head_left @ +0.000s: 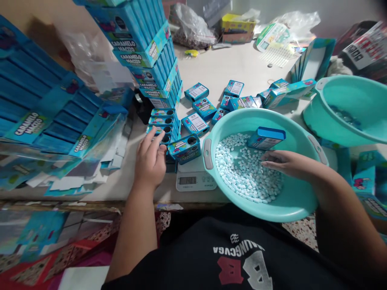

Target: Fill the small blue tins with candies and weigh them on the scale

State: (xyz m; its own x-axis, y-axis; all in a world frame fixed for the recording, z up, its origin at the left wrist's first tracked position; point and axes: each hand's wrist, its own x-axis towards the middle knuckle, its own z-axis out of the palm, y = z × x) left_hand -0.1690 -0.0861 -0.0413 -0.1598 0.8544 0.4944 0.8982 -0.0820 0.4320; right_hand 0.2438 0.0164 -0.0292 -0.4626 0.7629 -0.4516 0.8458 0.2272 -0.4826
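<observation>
My left hand (151, 159), fingers apart, rests against a row of small blue candy boxes (163, 121) with round holes in their tops. Right of its thumb, another candy box (186, 148) leans on a white digital scale (196, 181). My right hand (278, 162) is inside a turquoise basin (298, 201), fingers drawn together at the small pale candies (242, 171). What those fingers hold, if anything, is hidden. Just beyond them, an open blue tin (266, 139) stands among the candies.
Tall stacks of packed candy cartons (145, 48) rise at the left. Several loose candy boxes (196, 123) lie behind the scale. A second turquoise basin (341, 125) stands at the right. Plastic bags (192, 26) and a yellow box (237, 28) are at the back.
</observation>
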